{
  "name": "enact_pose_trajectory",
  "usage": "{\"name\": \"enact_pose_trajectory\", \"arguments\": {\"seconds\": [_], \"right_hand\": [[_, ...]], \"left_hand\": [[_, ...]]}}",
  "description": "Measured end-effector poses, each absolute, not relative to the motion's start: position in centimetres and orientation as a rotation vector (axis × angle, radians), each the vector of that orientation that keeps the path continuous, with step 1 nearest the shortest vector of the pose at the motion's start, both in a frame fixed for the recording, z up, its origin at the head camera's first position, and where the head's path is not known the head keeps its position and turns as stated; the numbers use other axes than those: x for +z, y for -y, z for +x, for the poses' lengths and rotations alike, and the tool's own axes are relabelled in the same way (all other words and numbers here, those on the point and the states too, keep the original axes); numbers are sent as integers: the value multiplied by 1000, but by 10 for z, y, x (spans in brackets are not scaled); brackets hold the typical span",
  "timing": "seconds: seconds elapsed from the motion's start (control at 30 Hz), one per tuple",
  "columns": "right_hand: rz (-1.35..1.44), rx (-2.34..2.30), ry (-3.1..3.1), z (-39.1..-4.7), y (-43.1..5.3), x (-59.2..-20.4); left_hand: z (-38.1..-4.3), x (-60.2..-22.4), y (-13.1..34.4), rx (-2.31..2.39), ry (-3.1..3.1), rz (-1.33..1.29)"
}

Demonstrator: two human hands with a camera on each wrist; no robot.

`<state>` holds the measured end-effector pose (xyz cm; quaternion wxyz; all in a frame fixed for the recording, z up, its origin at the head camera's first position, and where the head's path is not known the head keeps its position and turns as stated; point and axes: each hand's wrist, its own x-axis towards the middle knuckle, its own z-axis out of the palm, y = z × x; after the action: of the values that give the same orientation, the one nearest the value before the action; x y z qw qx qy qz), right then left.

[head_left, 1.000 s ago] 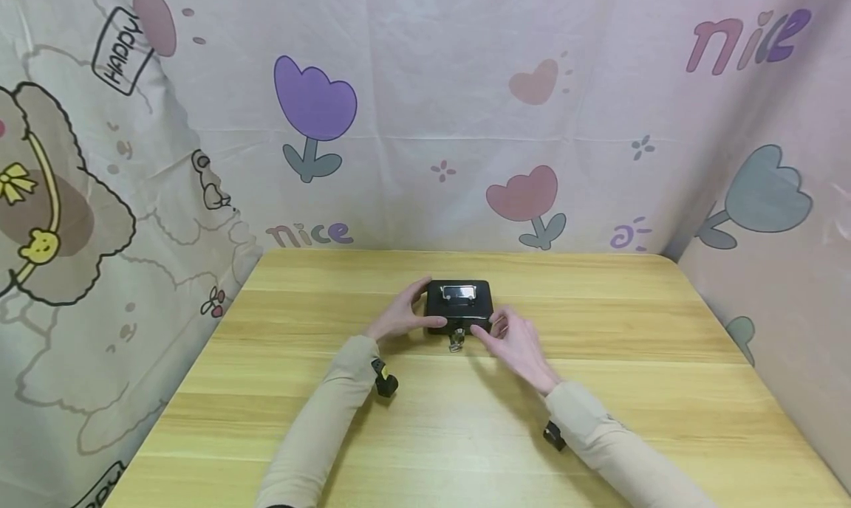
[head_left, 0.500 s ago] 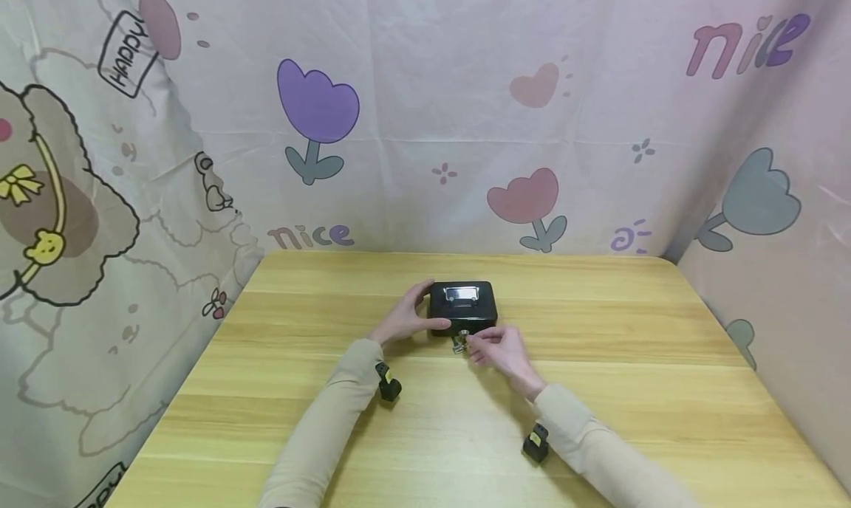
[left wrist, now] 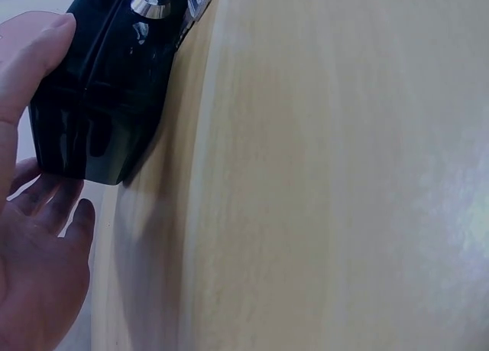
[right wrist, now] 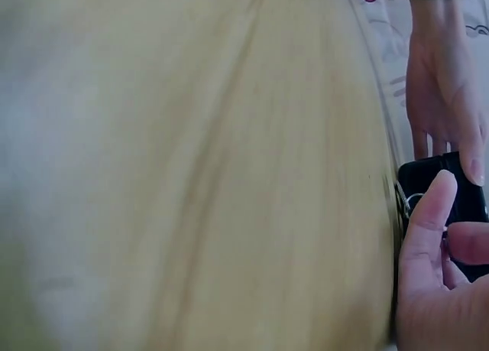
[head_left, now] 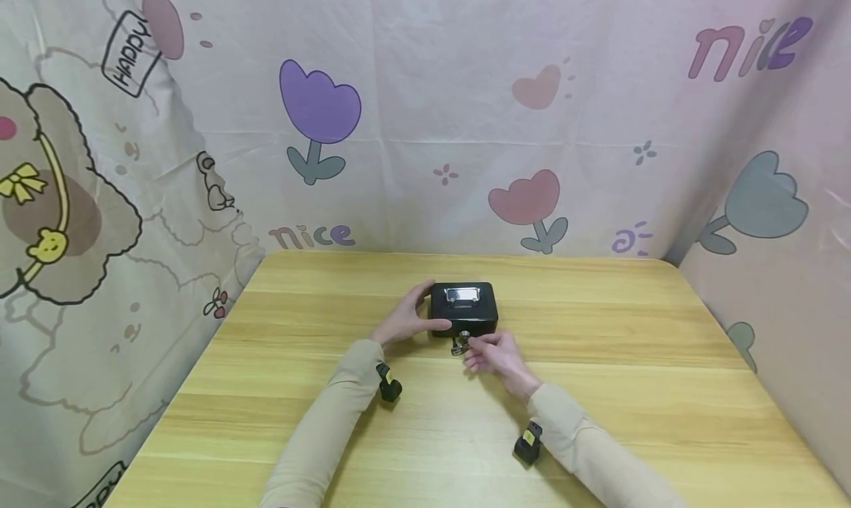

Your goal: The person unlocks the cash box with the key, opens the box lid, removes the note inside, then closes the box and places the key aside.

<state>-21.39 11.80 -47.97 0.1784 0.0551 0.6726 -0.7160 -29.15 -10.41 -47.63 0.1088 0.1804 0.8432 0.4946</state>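
A small black cash box [head_left: 479, 313] with a silver handle [head_left: 462, 295] on its lid sits towards the back of the table. My left hand [head_left: 404, 320] grips its left end, thumb over the front of the lid and fingers round the side. In the left wrist view, a round silver lock [left wrist: 150, 4] shows on the front face, and keys [left wrist: 200, 2] hang from a ring beside it. My right hand [head_left: 500, 356] pinches the key at the lock between thumb and forefinger. In the right wrist view, these fingers partly hide the key and the box.
The wooden table [head_left: 425, 434] ends at a back edge just behind the box. A printed cloth [head_left: 425, 109] hangs behind it and along both sides. Small black cameras [head_left: 389, 384] sit at both wrists.
My right hand has left the box's right front corner and come to the lock, where it now pinches the key. The left hand keeps its grip; the box has shifted slightly right in view.
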Motion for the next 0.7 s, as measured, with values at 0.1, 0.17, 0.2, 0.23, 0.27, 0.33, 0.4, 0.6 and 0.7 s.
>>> {"name": "enact_pose_trajectory", "arguments": {"seconds": [0.1,0.17,0.2,0.23,0.27,0.33,0.4,0.6,0.7], "right_hand": [[179,-2030,-1864,-215,-119,-481],[182,-2026,-1850,-216,-119,-482],[180,-2021,-1846,-217,-119,-482],[176,-2014,-1842,-217,-119,-482],[168,-2012,-1838,-218,-120,-482],[152,-2004,-1831,-218,-121,-482],[138,-1994,-1829,-219,-123,-483],[196,-2043,-1886,-221,-135,-480],[252,-2129,-1945,-225,-142,-476]], "left_hand": [[-292,-476,104,1448,-2481,536],[-292,-476,104,1444,-2479,534],[-292,-476,104,1442,-2479,533],[-292,-475,104,1441,-2480,532],[-292,-475,104,1443,-2482,536],[-292,-475,104,1436,-2485,532],[-292,-474,104,1424,-2493,535],[-292,-475,105,1431,-2477,550],[-293,-477,106,1454,-2457,551]]}}
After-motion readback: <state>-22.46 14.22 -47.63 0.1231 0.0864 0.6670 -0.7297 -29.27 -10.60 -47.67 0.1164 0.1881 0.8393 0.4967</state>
